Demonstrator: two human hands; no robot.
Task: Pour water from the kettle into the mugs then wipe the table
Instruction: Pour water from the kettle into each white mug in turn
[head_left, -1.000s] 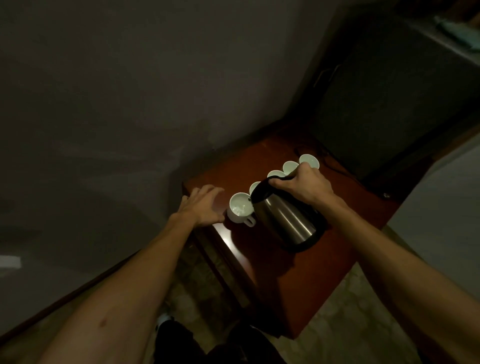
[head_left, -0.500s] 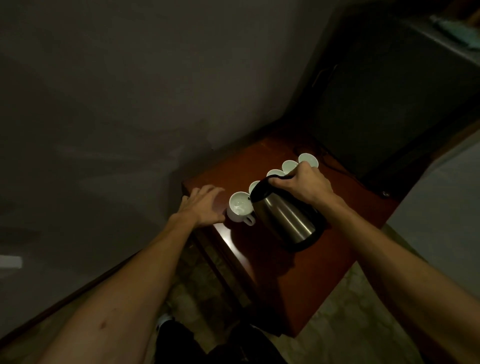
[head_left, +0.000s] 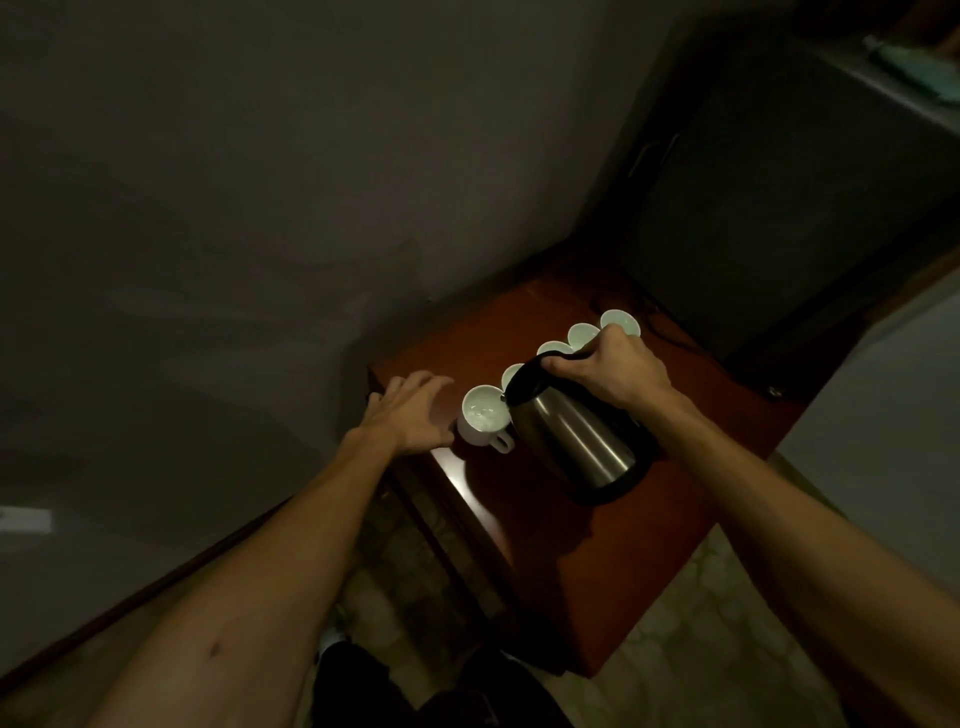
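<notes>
At the centre of the frame the person's right hand (head_left: 608, 371) has its fingers curled tight round the black handle of a steel kettle (head_left: 574, 441), a closed grip on the handle, with the kettle tipped so that its dark spout end points toward the left of the frame and hangs over the rim of the nearest mug (head_left: 483, 415). That white mug stands upright on the reddish-brown worktop (head_left: 649, 545), its handle turned toward the lower right, and something pale glints in its bottom, possibly water, though the dim light makes this hard to judge. The kettle's base sits low toward the worktop, to the lower right of the mug; whether it touches the surface cannot be told. The left hand (head_left: 410, 413) lies just left of the nearest mug with its fingers spread and only loosely bent, a wide-open grip that has hold of nothing; the heel of the hand is over the worktop's left edge and the thumb side comes very near the mug's wall. Behind the kettle, four more white mugs run in a row toward the upper right: the second mug (head_left: 511, 374) is partly hidden by the spout, the third mug (head_left: 553, 347) and fourth mug (head_left: 582, 333) by the handle and the hand, and the farthest mug (head_left: 621, 319) peeks out above the knuckles. A dark cabinet (head_left: 779, 182) fills the upper right of the frame.
</notes>
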